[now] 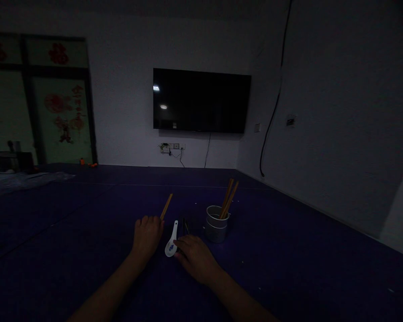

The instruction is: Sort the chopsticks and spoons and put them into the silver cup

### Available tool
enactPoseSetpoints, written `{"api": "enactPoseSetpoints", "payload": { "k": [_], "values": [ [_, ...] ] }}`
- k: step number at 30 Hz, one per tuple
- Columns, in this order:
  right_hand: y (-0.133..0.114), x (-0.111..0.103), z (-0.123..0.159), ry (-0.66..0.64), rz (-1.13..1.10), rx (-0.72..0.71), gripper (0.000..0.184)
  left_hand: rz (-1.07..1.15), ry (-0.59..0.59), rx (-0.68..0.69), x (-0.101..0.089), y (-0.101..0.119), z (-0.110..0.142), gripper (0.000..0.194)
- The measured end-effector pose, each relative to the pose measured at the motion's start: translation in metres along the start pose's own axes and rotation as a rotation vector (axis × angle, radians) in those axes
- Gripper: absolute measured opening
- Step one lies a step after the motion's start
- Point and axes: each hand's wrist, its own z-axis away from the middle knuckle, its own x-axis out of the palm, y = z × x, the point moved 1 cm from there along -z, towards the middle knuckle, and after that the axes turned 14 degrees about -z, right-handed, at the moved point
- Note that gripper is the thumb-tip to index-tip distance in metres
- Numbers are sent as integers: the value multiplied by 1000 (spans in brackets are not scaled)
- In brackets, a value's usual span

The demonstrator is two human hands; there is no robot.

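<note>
Wooden chopsticks (166, 206) stick out beyond my left hand (147, 233), whose fingers are curled over their near end; how many there are is unclear. Between my hands a white soup spoon (171, 247) with a blue mark in its bowl lies on the dark blue surface, handle pointing away. My right hand (198, 258) is bent low beside it, fingertips at the bowl's right edge. Under those fingers runs a dark slender utensil (186, 226), its near end hidden and its kind too dim to tell. Right of it, a grey metal holder (216, 231) stands upright with several wooden chopsticks (229, 199) leaning in it.
The room is dim. The broad dark blue surface (289, 264) reaches the back wall, where a television (201, 101) hangs above sockets (175, 146). Clear plastic sheeting (30, 180) lies far left, near small orange items (92, 165). A black cable (271, 120) hangs at right.
</note>
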Motion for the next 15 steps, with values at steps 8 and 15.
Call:
{"api": "enactPoseSetpoints", "payload": {
  "k": [8, 15],
  "values": [
    [4, -3, 1, 255, -84, 15, 42, 46, 382, 124, -8, 9, 4, 29],
    [4, -1, 4, 470, -336, 25, 40, 93, 640, 304, -9, 21, 10, 29]
  ]
}}
